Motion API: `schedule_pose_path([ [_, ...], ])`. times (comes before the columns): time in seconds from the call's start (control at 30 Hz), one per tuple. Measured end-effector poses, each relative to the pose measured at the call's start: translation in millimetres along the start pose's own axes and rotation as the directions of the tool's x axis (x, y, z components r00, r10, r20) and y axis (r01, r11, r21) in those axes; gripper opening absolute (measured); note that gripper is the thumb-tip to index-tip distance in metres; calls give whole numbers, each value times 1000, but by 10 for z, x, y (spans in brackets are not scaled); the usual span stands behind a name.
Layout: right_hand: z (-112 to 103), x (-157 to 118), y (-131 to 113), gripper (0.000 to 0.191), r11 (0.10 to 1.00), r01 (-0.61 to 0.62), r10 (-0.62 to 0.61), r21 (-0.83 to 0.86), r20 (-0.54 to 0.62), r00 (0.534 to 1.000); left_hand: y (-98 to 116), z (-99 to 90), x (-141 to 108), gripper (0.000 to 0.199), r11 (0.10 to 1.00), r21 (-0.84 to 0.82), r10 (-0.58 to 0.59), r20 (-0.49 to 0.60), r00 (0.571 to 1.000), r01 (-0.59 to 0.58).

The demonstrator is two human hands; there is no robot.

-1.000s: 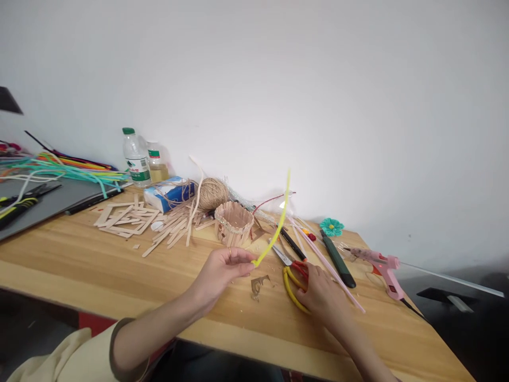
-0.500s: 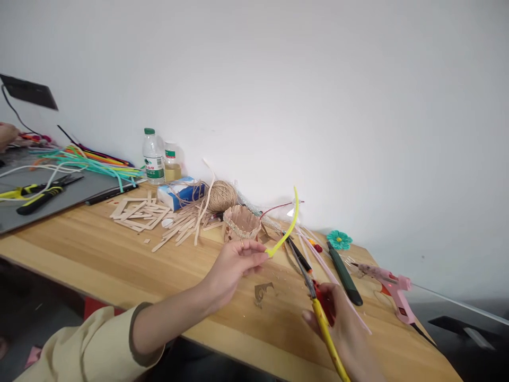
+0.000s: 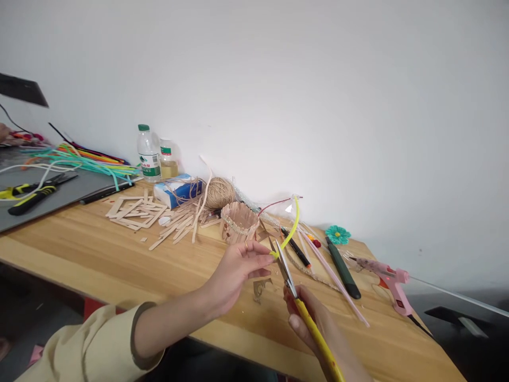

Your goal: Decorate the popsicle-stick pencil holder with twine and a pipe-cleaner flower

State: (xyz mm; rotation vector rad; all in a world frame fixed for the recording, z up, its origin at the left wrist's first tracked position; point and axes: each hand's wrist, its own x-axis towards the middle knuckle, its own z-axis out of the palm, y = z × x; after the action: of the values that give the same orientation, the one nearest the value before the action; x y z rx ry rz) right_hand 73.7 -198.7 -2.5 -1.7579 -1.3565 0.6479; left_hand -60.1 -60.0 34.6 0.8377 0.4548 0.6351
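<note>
My left hand (image 3: 234,270) pinches the lower end of a bright yellow pipe cleaner (image 3: 294,225), which curves upward to the right. My right hand (image 3: 314,318) is wrapped round a pair of yellow-handled scissors (image 3: 288,276). Their blades are parted and lie around the pipe cleaner, close to my left fingertips. Just behind my left hand stands a small basket of wooden sticks (image 3: 239,223) with a glittery band. A scrap of brown material (image 3: 262,290) lies on the table between my hands.
On the right lie a pink glue gun (image 3: 393,284), a green utility knife (image 3: 344,270) and a teal flower (image 3: 338,234). Wooden sticks (image 3: 178,225), a twine ball (image 3: 220,193) and bottles (image 3: 149,156) stand left. Pliers (image 3: 35,199) rest on a grey mat. Another person's hand (image 3: 3,132) shows far left.
My right hand has raised the scissors up and left, bringing their open blades to the pipe cleaner. My left hand still pinches it; the view has shifted slightly.
</note>
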Motion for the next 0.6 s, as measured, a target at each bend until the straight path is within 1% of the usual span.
schedule_pose_path([
  [0.07, -4, 4, -3, 54, 999, -22, 19, 41, 74, 997, -11, 8, 1, 26, 1000, 12, -21, -3, 1000, 21],
  [0.1, -3, 2, -5, 53, 998, -39, 33, 56, 93, 995, -16, 12, 1, 26, 999, 20, -29, -3, 1000, 29],
  [0.13, 0, -1, -11, 51, 996, -59, 53, 69, 93, 994, -20, 17, 0, 27, 999, 28, -34, -3, 999, 34],
  [0.23, 11, -15, -56, 47, 988, -113, 109, 104, 41, 993, -33, 24, -8, 27, 998, 41, -44, -5, 999, 44],
  [0.37, -2, -18, -106, 45, 993, -101, 96, 60, 78, 992, -41, 25, -8, 26, 998, 35, -50, -9, 999, 50],
  [0.47, 1, -11, -61, 47, 994, -106, 104, 24, 61, 993, -40, 24, -3, 27, 998, 21, -61, -9, 998, 61],
  [0.6, 63, -9, 47, 50, 993, -113, 113, 29, 6, 994, -40, 22, -1, 27, 998, 11, -65, -10, 998, 65],
])
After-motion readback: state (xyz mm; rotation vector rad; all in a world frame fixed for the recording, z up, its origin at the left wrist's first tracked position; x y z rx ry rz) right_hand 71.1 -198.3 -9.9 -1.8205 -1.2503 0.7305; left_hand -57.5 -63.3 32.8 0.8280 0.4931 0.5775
